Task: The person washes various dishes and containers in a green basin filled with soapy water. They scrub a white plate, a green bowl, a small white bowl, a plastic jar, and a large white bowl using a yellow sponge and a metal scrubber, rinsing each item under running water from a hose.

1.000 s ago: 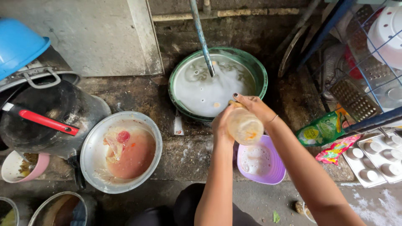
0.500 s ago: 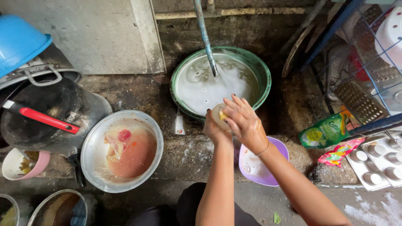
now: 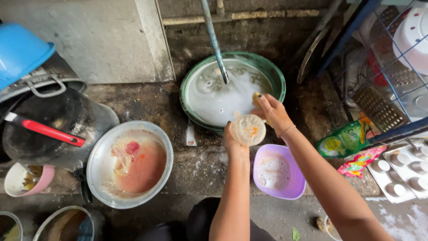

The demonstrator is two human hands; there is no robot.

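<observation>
My left hand [image 3: 234,143] grips a small round clear cup [image 3: 248,130], soapy with orange specks, tilted so its bottom faces me. My right hand [image 3: 272,112] holds a yellow sponge [image 3: 257,96] just beyond the cup, over the near rim of a green basin [image 3: 276,76] full of foamy water. A thin pipe [image 3: 214,40] ends above that foam. Below my right forearm sits a purple plastic bowl [image 3: 292,189] with suds inside.
A metal bowl [image 3: 100,156] of orange-red water with scraps lies at left. Beside it sit a black pan with a red handle [image 3: 49,131], a pink bowl [image 3: 15,180] and a blue basin [image 3: 20,51]. A green detergent pouch [image 3: 343,140], a moulded tray [image 3: 403,167] and a wire rack [image 3: 392,76] stand at right.
The cup has been turned so its bottom faces me. My right hand has come off the cup and now holds the sponge just beyond it.
</observation>
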